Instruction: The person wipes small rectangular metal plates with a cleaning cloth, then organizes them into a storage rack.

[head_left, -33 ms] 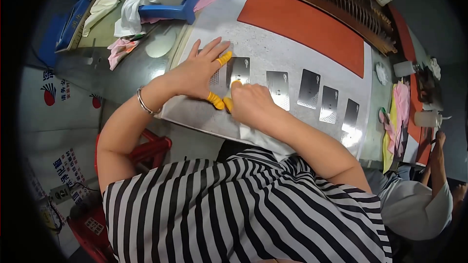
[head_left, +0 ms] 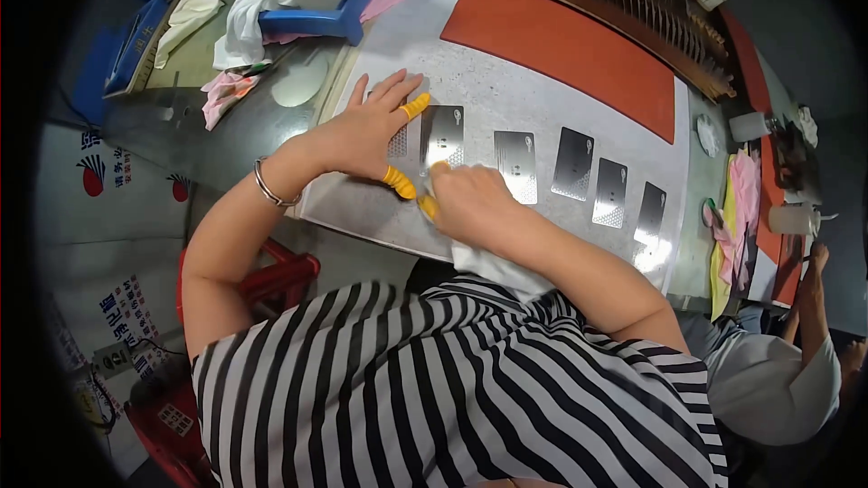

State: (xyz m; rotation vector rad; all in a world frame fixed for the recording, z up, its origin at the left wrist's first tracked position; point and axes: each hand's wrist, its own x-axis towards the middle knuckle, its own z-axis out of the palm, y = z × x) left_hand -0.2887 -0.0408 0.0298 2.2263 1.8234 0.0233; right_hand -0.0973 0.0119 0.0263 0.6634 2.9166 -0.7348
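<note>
My left hand (head_left: 375, 134) is spread flat over a dark metallic card (head_left: 399, 145) with a dotted pattern, covering most of it. Yellow finger cots sit on its thumb and index finger. Beside it lies another dark card (head_left: 443, 131), its near end partly hidden by my right hand (head_left: 470, 203). That hand is closed, also with yellow finger cots, and a white cloth (head_left: 497, 269) trails from under it over the table's near edge. Further right are more cards, among them one glossy card (head_left: 516, 167) and a darker card (head_left: 573, 163).
An orange-red mat (head_left: 561, 50) lies along the far side of the grey-white work surface (head_left: 362, 212). Behind it stands a slotted wooden rack (head_left: 624, 9). A blue frame (head_left: 312, 20) is at far left; pink and yellow cloths (head_left: 737, 217) and another person (head_left: 778, 370) are at right.
My right hand has slid slightly toward me, uncovering more of the card beside my left hand. The left hand stays nearly where it was.
</note>
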